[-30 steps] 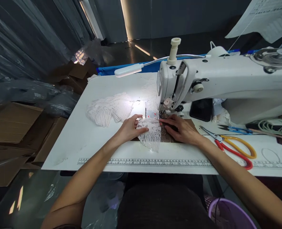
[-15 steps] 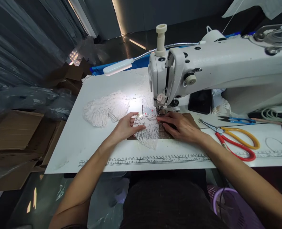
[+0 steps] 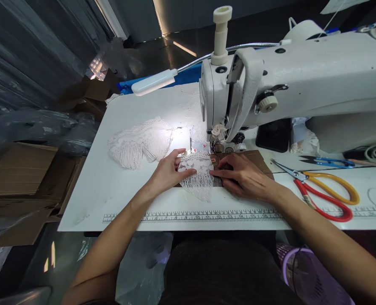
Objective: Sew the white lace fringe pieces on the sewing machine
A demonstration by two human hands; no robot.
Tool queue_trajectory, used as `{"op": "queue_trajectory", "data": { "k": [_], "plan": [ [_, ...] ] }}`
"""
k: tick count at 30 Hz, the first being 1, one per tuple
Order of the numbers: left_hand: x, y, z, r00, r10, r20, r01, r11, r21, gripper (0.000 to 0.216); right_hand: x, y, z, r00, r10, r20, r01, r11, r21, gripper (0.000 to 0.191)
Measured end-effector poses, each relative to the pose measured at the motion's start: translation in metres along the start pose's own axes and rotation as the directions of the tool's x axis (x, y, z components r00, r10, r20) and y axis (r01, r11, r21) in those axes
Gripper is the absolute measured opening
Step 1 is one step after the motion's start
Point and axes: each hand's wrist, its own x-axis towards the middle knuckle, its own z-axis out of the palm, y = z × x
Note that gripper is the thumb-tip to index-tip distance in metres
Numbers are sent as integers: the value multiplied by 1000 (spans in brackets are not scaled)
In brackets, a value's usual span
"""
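A white sewing machine (image 3: 289, 80) stands on a white table (image 3: 111, 186). Under its needle lies a small piece of white lace (image 3: 198, 178). My left hand (image 3: 167, 171) lies flat on the lace's left edge with its fingers spread. Pressing down on the lace's right edge, just in front of the presser foot, is my right hand (image 3: 241, 176), fingers stretched out. A heap of white lace (image 3: 140, 142) lies to the left under the lamp's light.
Red-and-yellow scissors (image 3: 321, 195) and blue thread snips (image 3: 327, 161) lie to the right. A ruler strip (image 3: 191, 217) runs along the table's front edge. Cardboard boxes (image 3: 19, 169) and plastic bags are on the left. A purple basket (image 3: 315, 275) sits below right.
The view has shifted closer and slightly right. Both hands stay on the lace piece, which sits a little nearer the front edge than before.
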Motion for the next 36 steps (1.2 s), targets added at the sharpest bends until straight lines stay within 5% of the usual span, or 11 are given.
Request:
{"op": "queue_trajectory", "data": {
  "k": [7, 11, 15, 19, 21, 26, 32, 34, 36],
  "plan": [
    [-1, -4, 3, 996, 80, -35, -78, 995, 69, 74, -1, -1, 1, 1000, -12, -16, 11, 1000, -7, 33],
    [2, -8, 6, 946, 280, -161, -244, 946, 214, 53, 0, -2, 1, 999, -21, -30, 20, 1000, -23, 34],
    [14, -13, 8, 731, 645, -224, -520, 738, 430, 27, 0, -1, 1, 1000, -19, -23, 19, 1000, -10, 33],
    [21, -11, 8, 490, 863, 124, -791, 381, 478, 20, 0, 0, 1, 1000, -18, -25, 18, 1000, 2, 34],
    [23, -8, 7, 443, 859, 255, -816, 270, 511, 26, 0, 0, 1, 999, -20, -27, 20, 1000, 0, 35],
    [30, -4, 7, 438, 815, 379, -793, 151, 591, 46, 0, -1, 2, 999, -27, -34, 27, 1000, -1, 34],
    [35, -4, 5, 513, 736, 443, -793, 207, 573, 51, -1, 1, 2, 999, -17, -33, 17, 1000, -2, 35],
    [34, -6, 1, 564, 718, 408, -765, 268, 586, 48, -1, 1, 2, 999, -14, -29, 14, 1000, -1, 36],
    [32, -9, -3, 657, 710, 253, -675, 405, 617, 40, 0, 1, 1, 1000, -14, -27, 14, 1000, 0, 35]
  ]
}}
